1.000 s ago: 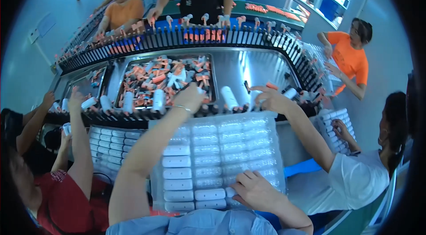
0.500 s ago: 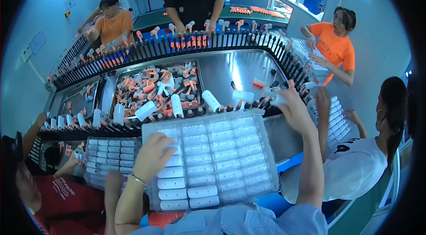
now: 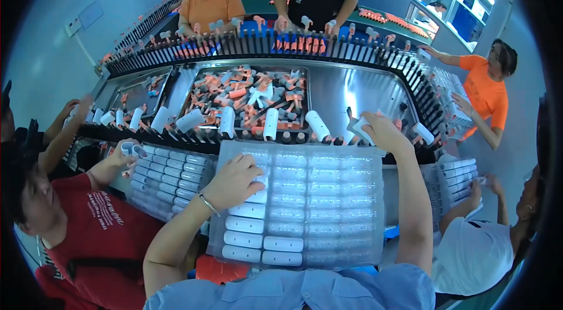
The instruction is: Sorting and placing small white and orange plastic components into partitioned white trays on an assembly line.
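A clear plastic blister tray lies in front of me, with white, rounded plastic casings filling part of its left side. Over the left column, my left hand is closed, its fingers curled round a white casing at the tray. My right hand reaches past the tray's far right corner to the rack of black pegs. It is closed on a white casing, next to a grey piece; the fingertips partly hide both. More white casings stand on the near pegs to its left.
Beyond the near pegs, a metal tray holds a heap of orange and grey parts. A curved row of black pegs runs round the far side. Co-workers sit close on both sides, by trays of white casings, and others work opposite.
The whole view has shifted, so the bench appears farther right. My right hand has come to a casing and grey piece at the near pegs. My left hand stays over the tray's left column.
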Motion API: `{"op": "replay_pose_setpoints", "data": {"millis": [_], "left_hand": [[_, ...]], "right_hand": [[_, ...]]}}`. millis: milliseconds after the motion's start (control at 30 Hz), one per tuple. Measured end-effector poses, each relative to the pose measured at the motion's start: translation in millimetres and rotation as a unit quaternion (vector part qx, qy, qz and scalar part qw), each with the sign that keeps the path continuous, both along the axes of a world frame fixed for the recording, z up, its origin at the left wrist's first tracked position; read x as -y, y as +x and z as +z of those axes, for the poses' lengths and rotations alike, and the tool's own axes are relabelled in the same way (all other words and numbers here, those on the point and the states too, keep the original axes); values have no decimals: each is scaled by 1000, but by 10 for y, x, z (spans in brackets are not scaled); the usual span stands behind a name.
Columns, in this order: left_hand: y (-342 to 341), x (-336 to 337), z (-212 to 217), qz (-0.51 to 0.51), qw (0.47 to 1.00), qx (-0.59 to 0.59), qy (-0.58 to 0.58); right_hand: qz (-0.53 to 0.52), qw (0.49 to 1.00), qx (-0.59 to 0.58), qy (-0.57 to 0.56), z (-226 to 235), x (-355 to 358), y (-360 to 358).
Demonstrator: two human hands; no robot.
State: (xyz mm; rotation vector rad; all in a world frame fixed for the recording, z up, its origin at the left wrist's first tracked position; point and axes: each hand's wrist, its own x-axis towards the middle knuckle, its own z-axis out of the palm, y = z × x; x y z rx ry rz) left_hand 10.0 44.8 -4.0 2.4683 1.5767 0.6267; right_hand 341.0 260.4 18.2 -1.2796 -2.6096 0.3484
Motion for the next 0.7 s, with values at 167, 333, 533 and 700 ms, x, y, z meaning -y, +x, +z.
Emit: {"op": "replay_pose_setpoints", "data": {"millis": [167, 333, 533, 700], "left_hand": [[20, -16, 85, -5, 1000, 17, -24], [-19, 15, 139, 71, 980, 182, -44], [-89, -168, 207, 186, 936, 296, 49], [492, -708, 536, 67, 958, 279, 17]], "right_hand": [[82, 979, 187, 22, -38, -141, -583], [78, 995, 58, 14, -154, -1, -769], [315, 928, -24, 196, 354, 1349, -1014], [393, 918, -8, 56, -12, 2273, -877]]}}
